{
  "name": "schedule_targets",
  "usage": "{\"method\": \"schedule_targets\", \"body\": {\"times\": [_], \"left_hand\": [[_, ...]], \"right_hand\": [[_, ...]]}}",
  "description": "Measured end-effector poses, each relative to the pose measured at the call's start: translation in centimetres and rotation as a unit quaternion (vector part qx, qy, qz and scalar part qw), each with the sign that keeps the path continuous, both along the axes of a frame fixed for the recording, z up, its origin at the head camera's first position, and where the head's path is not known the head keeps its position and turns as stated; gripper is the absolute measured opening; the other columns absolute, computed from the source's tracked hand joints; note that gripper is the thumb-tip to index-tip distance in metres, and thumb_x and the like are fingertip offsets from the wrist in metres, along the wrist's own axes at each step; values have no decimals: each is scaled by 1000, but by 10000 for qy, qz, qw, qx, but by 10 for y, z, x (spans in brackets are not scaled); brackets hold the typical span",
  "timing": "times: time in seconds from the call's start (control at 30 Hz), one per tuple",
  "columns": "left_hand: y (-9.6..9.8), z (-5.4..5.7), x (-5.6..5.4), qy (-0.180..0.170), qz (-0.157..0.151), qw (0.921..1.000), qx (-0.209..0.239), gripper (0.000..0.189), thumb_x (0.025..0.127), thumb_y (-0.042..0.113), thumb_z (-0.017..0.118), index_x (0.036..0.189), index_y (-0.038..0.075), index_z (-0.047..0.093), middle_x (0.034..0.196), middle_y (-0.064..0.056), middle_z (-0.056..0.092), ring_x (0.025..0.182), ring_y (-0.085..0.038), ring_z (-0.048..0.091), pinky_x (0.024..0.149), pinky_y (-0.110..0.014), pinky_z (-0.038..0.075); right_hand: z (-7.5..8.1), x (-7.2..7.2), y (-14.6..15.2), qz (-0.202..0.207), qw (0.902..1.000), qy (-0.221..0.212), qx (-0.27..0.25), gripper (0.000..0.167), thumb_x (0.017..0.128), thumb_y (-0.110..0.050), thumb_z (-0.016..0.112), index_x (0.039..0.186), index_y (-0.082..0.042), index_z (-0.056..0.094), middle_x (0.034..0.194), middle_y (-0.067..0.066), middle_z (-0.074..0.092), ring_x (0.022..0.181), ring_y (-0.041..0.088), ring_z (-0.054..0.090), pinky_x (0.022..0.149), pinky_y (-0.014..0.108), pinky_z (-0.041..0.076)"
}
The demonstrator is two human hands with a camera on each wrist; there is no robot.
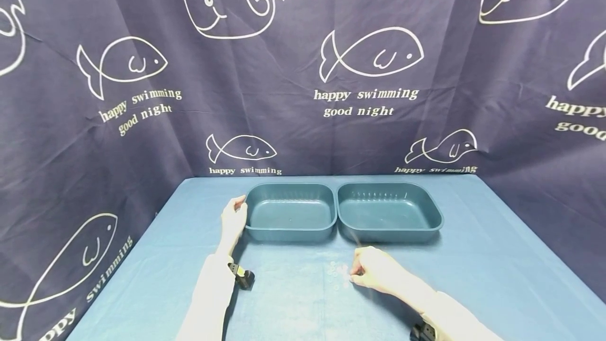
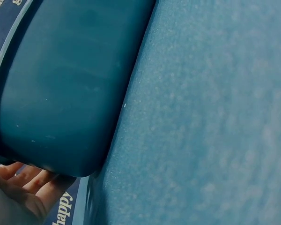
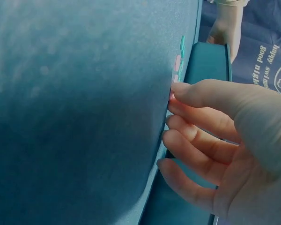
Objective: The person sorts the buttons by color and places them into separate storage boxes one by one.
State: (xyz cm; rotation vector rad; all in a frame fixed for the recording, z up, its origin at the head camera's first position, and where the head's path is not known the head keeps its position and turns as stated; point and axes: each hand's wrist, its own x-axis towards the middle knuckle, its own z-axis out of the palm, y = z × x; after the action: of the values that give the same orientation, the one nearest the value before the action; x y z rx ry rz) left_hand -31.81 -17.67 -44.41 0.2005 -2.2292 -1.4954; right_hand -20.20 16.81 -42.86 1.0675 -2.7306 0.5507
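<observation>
Two teal rectangular bins stand side by side on the table, the left bin [image 1: 290, 234] and the right bin [image 1: 393, 236]. My left hand [image 1: 234, 220] rests against the outer end of the left bin, its fingers [image 2: 30, 180] lying along the end wall and their tips partly hidden. In front of the right bin, my right hand [image 1: 374, 268] is low at the table surface. Its thumb and index finger pinch a small pink piece [image 3: 171, 95], mostly covered by the fingertips. Beside it lie another flat pink piece [image 3: 177, 63] and small green pieces [image 3: 182, 49].
A blue cloth [image 1: 293, 288] covers the table. Dark curtains [image 1: 303, 67] with white fish and whale drawings hang behind and at both sides. Black wrist cameras are strapped to the left wrist [image 1: 243, 278] and right wrist [image 1: 423, 332].
</observation>
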Motion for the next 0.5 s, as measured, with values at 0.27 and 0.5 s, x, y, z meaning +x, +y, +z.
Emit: {"method": "schedule_targets", "body": {"times": [0.27,0.5], "left_hand": [[1,0,2,44,-19,9999,98,32,90,3,49,120,-3,58,120,-24,61,114,-36,56,101,-46,42],[0,-1,1,20,20,10000,57,32,90,5,49,121,-2,57,121,-23,60,115,-36,56,101,-45,42]], "right_hand": [[-1,2,0,143,9999,-39,-47,7,69,-16,72,64,-18,69,64,-14,44,58,-5,34,52,13,32],[-2,0,2,237,9996,22,-153,6,67,-14,69,64,-18,67,64,-14,42,59,-5,33,52,12,31]]}}
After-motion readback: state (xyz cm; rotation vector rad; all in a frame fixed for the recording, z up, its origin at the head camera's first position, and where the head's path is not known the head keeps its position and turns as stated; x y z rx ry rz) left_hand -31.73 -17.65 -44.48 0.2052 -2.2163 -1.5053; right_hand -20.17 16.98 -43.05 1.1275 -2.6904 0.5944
